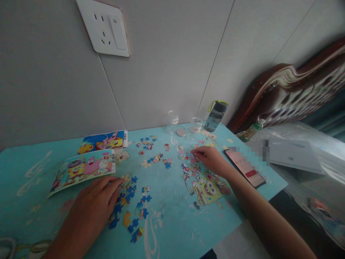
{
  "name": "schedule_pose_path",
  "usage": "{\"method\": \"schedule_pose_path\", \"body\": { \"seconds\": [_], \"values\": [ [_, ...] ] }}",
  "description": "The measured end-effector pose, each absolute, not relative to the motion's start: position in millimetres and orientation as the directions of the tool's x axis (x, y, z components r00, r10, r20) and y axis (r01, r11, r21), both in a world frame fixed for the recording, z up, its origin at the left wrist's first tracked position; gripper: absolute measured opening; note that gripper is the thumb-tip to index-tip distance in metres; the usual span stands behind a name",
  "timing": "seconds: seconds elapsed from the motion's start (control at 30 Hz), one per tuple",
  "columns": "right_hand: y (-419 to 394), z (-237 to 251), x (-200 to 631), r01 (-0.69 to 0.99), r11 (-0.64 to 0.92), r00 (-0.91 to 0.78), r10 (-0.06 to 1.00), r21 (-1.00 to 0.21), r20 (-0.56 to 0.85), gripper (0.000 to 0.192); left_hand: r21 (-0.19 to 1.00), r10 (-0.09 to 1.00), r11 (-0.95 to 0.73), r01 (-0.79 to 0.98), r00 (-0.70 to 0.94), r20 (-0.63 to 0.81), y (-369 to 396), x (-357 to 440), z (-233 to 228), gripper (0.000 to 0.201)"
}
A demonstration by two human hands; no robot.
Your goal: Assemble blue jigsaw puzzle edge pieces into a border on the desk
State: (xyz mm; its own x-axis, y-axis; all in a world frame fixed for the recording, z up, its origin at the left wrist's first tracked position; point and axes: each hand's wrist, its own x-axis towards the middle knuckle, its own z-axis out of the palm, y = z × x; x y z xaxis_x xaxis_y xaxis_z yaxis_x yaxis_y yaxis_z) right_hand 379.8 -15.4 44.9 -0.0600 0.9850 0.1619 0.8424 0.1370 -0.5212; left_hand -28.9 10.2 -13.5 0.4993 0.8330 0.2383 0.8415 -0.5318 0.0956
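My left hand point(95, 201) lies flat on the turquoise table point(167, 201), fingers together, fingertips touching a cluster of loose blue puzzle pieces point(132, 208). My right hand point(210, 158) reaches to the far side of a partly built cartoon puzzle point(206, 189), fingertips pinched over small pieces at its upper edge; whether a piece is held is hidden. More loose pieces point(157, 157) lie scattered between the hands.
A puzzle reference picture point(83, 169) and a box lid point(104, 141) lie at the left. A phone point(245, 168) rests near the right edge. Two glass jars point(172, 120) and a water bottle point(215, 116) stand by the wall. A bed headboard point(291, 90) stands right.
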Motion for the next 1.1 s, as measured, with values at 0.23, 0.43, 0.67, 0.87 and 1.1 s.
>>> {"method": "schedule_pose_path", "body": {
  "seconds": [0.23,0.43,0.67,0.87,1.1],
  "values": [
    [10,39,373,0.85,0.232,-0.175,0.971,-0.472,0.163,0.026,0.125,0.853,-0.503,0.855,0.467,0.231,6,-26,-9,0.038],
    [12,34,373,0.874,0.272,-0.218,0.96,-0.403,0.176,0.026,0.114,0.849,-0.509,0.853,0.475,0.232,5,-27,-10,0.038],
    [9,32,389,0.881,0.248,-0.158,0.957,-0.403,0.243,0.026,0.13,0.838,-0.525,0.841,0.485,0.25,6,-28,-9,0.037],
    [-1,32,415,0.908,0.067,0.022,0.979,-0.414,0.205,0.02,0.091,0.819,-0.551,0.829,0.517,0.248,8,-33,-16,0.037],
    [-4,28,418,0.888,-0.008,0.01,1.0,-0.459,0.002,0.019,0.025,0.79,-0.577,0.817,0.549,0.274,10,-43,-32,0.037]
  ]
}}
